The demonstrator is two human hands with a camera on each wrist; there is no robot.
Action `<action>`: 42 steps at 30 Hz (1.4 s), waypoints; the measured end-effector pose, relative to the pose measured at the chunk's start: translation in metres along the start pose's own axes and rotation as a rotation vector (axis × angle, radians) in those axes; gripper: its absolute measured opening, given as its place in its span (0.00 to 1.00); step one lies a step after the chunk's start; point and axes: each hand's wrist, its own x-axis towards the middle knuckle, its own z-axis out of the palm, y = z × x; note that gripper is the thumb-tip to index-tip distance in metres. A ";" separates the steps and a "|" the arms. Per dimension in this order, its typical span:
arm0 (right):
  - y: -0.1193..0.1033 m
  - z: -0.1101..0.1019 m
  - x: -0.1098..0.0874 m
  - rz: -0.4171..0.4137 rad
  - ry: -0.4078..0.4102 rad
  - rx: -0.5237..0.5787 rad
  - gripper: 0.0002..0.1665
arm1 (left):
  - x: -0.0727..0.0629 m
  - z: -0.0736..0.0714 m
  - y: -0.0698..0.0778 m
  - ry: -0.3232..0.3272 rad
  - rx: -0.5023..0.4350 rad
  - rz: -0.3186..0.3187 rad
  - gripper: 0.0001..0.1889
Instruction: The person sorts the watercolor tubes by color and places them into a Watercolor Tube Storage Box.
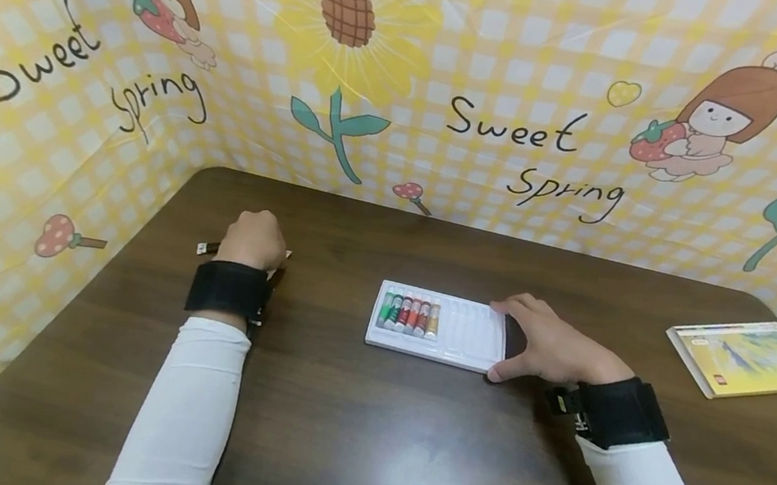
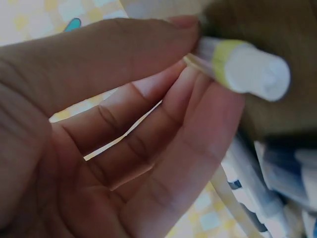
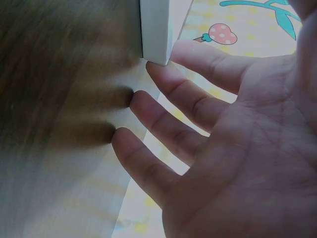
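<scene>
My left hand [image 1: 255, 239] is over the table at the left, back of the hand up. Between its thumb and fingertips it pinches a small paint tube [image 2: 257, 72] with a white cap and a yellow band, seen in the left wrist view. Other tubes [image 2: 282, 168] lie just below it, blurred and mostly hidden by the hand in the head view. A white slotted tray [image 1: 473, 329] lies mid-table, with green, red, orange and gold paint tubes [image 1: 410, 316] in its left slots. My right hand [image 1: 553, 344] holds the tray's right end, thumb at the front corner, forefinger at the back corner.
A yellow box [image 1: 748, 359] with a printed picture lies at the table's right side. A yellow checked cloth [image 1: 502, 68] with flowers and lettering hangs behind and along the left of the brown table [image 1: 346, 435].
</scene>
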 end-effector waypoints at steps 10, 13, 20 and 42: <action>0.001 0.002 -0.002 0.003 0.000 0.010 0.59 | 0.000 0.002 0.003 -0.040 -0.066 0.064 0.11; 0.000 0.002 -0.002 0.004 -0.002 0.011 0.59 | -0.012 -0.004 0.010 -0.062 -0.100 0.070 0.09; 0.000 -0.001 -0.001 0.001 0.000 0.017 0.60 | -0.016 -0.008 0.012 -0.040 -0.110 0.053 0.11; 0.003 0.000 0.001 0.014 -0.013 0.011 0.59 | -0.016 0.002 0.023 -0.010 0.046 0.067 0.15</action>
